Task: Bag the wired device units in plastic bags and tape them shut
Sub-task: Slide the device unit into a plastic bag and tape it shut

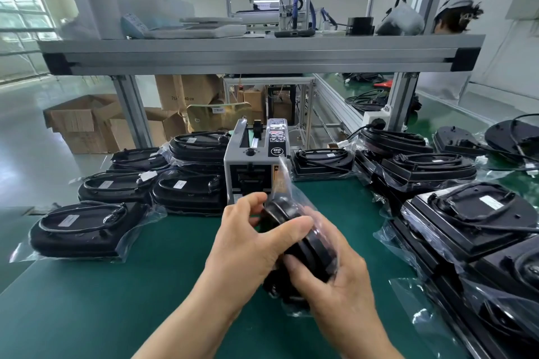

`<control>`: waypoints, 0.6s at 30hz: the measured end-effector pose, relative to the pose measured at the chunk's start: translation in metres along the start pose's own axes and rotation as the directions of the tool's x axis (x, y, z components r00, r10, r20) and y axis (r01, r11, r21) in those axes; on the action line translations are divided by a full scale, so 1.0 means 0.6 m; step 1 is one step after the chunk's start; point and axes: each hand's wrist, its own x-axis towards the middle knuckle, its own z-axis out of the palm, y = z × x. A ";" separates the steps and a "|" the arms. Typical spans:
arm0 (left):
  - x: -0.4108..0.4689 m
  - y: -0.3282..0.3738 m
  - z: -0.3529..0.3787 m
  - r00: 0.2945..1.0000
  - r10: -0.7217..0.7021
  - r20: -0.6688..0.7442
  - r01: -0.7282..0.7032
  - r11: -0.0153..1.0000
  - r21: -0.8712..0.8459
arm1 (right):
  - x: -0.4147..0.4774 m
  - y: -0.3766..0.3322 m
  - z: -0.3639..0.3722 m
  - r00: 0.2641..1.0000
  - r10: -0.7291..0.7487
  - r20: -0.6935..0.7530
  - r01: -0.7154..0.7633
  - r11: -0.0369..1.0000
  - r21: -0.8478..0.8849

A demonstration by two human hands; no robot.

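Note:
A black device unit (303,245) stands on its edge above the green mat (116,300), inside a clear plastic bag (287,181) whose open end sticks up. My left hand (253,239) grips the unit from the left, thumb across its rim. My right hand (332,280) holds its lower right side through the plastic, fingers curled round it. Behind the hands stands a grey tape dispenser (252,160).
Several bagged black units (84,230) are stacked at the left and behind the dispenser. More units (472,213), some in bags, crowd the right side. An aluminium shelf beam (262,55) crosses overhead. Cardboard boxes (84,122) sit on the floor beyond.

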 end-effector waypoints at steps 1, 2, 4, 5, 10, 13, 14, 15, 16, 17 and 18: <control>0.004 0.002 0.002 1.000 0.025 -0.011 -0.025 0.998 0.059 | 0.004 0.006 0.008 0.999 -0.038 -0.030 0.040 0.998 0.041; 0.008 0.005 0.003 0.998 0.061 -0.026 -0.056 0.988 0.143 | 0.008 0.013 0.016 0.997 -0.054 -0.058 0.058 0.996 0.074; 0.012 0.009 0.005 0.990 0.136 -0.032 -0.122 0.954 0.272 | 0.012 0.027 0.025 0.998 -0.043 -0.050 0.050 0.988 0.144; 0.013 0.008 0.004 0.985 0.169 -0.019 -0.156 0.941 0.300 | 0.012 0.032 0.023 0.999 -0.036 0.003 0.035 0.987 0.158; -0.003 -0.025 -0.003 0.923 0.376 0.084 -0.379 0.844 0.379 | -0.007 0.028 -0.055 0.893 0.041 0.449 -0.130 0.977 0.169; -0.019 -0.057 0.010 0.829 0.514 0.220 -0.548 0.670 0.501 | -0.022 0.006 -0.091 0.861 0.086 0.501 -0.256 0.925 0.281; -0.023 -0.068 0.018 0.775 0.574 0.264 -0.613 0.582 0.534 | -0.026 0.002 -0.089 0.881 0.118 0.458 -0.269 0.922 0.279; -0.028 -0.079 0.028 0.727 0.627 0.282 -0.658 0.517 0.547 | -0.030 0.003 -0.081 0.906 0.167 0.389 -0.280 0.925 0.255; -0.032 -0.089 0.038 0.692 0.667 0.277 -0.684 0.482 0.548 | -0.036 0.009 -0.071 0.928 0.226 0.296 -0.298 0.927 0.226; -0.035 -0.099 0.047 0.672 0.692 0.263 -0.696 0.470 0.543 | -0.043 0.018 -0.061 0.938 0.278 0.209 -0.320 0.924 0.208; -0.037 -0.108 0.056 0.662 0.705 0.253 -0.702 0.467 0.538 | -0.049 0.027 -0.055 0.938 0.317 0.143 -0.342 0.915 0.216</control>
